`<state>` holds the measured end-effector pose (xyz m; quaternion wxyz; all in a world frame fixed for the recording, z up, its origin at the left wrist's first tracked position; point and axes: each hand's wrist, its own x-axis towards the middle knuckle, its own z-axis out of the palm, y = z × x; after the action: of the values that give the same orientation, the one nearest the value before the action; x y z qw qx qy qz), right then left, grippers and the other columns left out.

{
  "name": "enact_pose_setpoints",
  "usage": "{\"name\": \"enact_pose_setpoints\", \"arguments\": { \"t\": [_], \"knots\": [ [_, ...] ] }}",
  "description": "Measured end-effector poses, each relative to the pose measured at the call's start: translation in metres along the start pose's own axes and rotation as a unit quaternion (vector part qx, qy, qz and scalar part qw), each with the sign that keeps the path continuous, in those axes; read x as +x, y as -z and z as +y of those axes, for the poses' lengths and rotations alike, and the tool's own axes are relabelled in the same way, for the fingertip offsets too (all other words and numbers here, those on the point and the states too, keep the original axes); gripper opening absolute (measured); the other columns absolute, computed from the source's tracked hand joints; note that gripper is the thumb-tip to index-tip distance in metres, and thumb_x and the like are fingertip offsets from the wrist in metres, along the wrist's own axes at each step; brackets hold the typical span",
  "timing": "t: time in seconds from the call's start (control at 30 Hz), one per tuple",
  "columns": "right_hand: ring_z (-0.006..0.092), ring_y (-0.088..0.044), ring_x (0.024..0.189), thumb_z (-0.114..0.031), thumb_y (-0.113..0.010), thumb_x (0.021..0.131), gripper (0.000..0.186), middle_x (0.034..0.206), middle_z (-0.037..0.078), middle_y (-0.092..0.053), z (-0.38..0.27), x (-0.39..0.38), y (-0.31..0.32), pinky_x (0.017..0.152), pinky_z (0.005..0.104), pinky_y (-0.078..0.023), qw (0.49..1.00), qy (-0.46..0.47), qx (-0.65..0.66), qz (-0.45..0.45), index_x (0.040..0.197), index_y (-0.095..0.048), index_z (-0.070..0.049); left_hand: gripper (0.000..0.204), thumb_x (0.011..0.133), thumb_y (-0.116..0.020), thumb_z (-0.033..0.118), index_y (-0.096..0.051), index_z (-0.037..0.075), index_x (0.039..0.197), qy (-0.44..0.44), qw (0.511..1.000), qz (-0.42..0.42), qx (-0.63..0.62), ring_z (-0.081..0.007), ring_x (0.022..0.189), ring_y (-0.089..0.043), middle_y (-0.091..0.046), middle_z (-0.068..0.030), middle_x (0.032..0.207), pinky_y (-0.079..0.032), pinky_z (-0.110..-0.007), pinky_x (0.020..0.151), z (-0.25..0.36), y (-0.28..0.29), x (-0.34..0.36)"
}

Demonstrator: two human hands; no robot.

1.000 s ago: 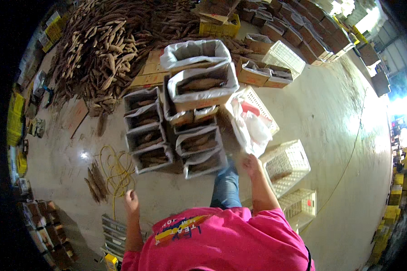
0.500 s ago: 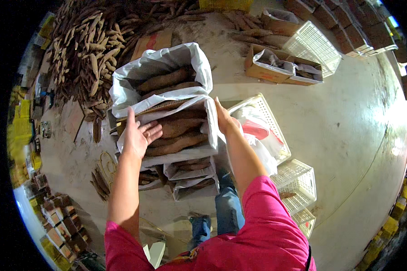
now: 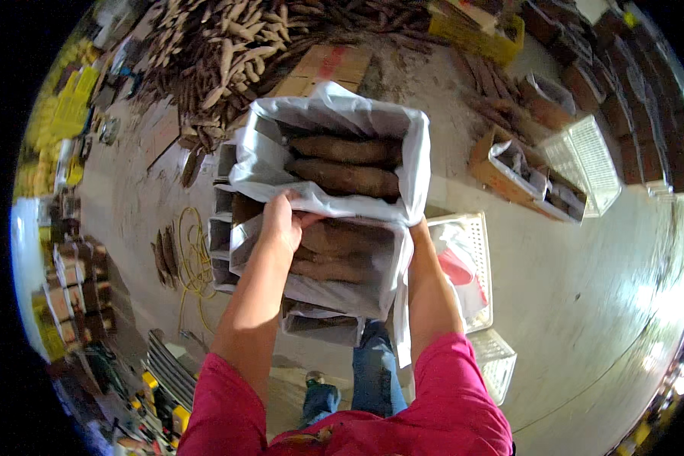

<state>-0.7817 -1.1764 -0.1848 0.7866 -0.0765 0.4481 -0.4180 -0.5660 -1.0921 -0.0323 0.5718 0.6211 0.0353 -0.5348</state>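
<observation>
The far box [image 3: 262,144], lined in white, sits at the centre of the frame, with two long roots [image 3: 346,178] showing inside. The left hand [image 3: 285,219] is clamped on its near rim toward the left corner, the thumb over the liner [image 3: 357,205] and the fingers below the edge. The right hand [image 3: 416,228] is at the near right corner; its fingers are hidden, so I cannot tell how firmly it holds. Nor can I tell whether the box is raised or bears on something beneath.

Good handling here means taking hold of the box wall through the liner, since loose film alone could slip or tear. The left hand is well in from its corner while the right is out at the other, so an even spread would probably balance the load better. Any pull should be shared by both hands, with the rim level so that the roots do not slide to one end.

The near box [image 3: 319,292] lies just below in the frame, open, with roots of its own; the left hand's fingers are close above them and should clear them. At centre right, the crate [image 3: 485,266] with a white bag [image 3: 471,292] stands near the right forearm, so that elbow is best tucked in.
</observation>
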Motion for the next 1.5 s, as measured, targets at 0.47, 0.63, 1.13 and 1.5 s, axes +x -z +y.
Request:
{"name": "enact_pose_setpoints", "arguments": {
  "t": [0.47, 0.63, 1.13, 1.5],
  "knots": [
    [0.0231, -0.058, 0.105, -0.056, -0.042, 0.098, 0.06, 0.12, 0.008, -0.061, 0.085, -0.332, 0.025, 0.091, 0.0389, -0.047, 0.983, 0.059, -0.177, 0.006, 0.129, -0.056, -0.006, 0.04, 0.081, -0.061, 0.002, -0.054, 0.003, 0.121, 0.021, 0.978, -0.001, -0.205, -0.0265, 0.105, -0.063, -0.065, -0.0094, 0.111, -0.052, -0.042, 0.09, -0.006, 0.243, -0.28],
    [0.0234, -0.058, 0.106, -0.055, -0.043, 0.098, 0.059, 0.12, 0.008, -0.061, 0.185, -0.387, -0.026, 0.091, 0.0393, -0.047, 0.963, -0.009, -0.261, -0.062, 0.129, -0.056, -0.007, 0.046, 0.08, -0.06, 0.005, -0.052, 0.008, 0.125, 0.006, 0.957, 0.067, -0.281, -0.0268, 0.103, -0.063, -0.063, -0.0091, 0.113, -0.052, -0.043, 0.09, -0.033, 0.389, -0.345],
    [0.0242, -0.057, 0.108, -0.053, -0.045, 0.098, 0.056, 0.123, 0.007, -0.06, 0.774, -0.485, -0.284, 0.093, 0.0403, -0.046, 0.813, -0.299, -0.423, -0.266, 0.129, -0.055, -0.008, 0.032, 0.084, -0.054, 0.006, -0.049, 0.001, 0.115, -0.116, 0.844, 0.334, -0.402, -0.0287, 0.094, -0.063, -0.057, -0.0129, 0.107, -0.061, -0.046, 0.066, -0.011, 0.898, -0.451],
    [0.0249, -0.056, 0.11, -0.051, -0.046, 0.098, 0.054, 0.124, 0.007, -0.059, 0.837, -0.485, -0.363, 0.094, 0.041, -0.046, 0.761, -0.31, -0.482, -0.303, 0.129, -0.055, -0.009, 0.044, 0.094, -0.051, 0.029, -0.05, -0.008, 0.119, -0.053, 0.827, 0.45, -0.332, -0.0346, 0.094, -0.064, -0.059, -0.0198, 0.11, -0.06, -0.049, 0.067, 0.011, 1.013, -0.388]
  ]
}}
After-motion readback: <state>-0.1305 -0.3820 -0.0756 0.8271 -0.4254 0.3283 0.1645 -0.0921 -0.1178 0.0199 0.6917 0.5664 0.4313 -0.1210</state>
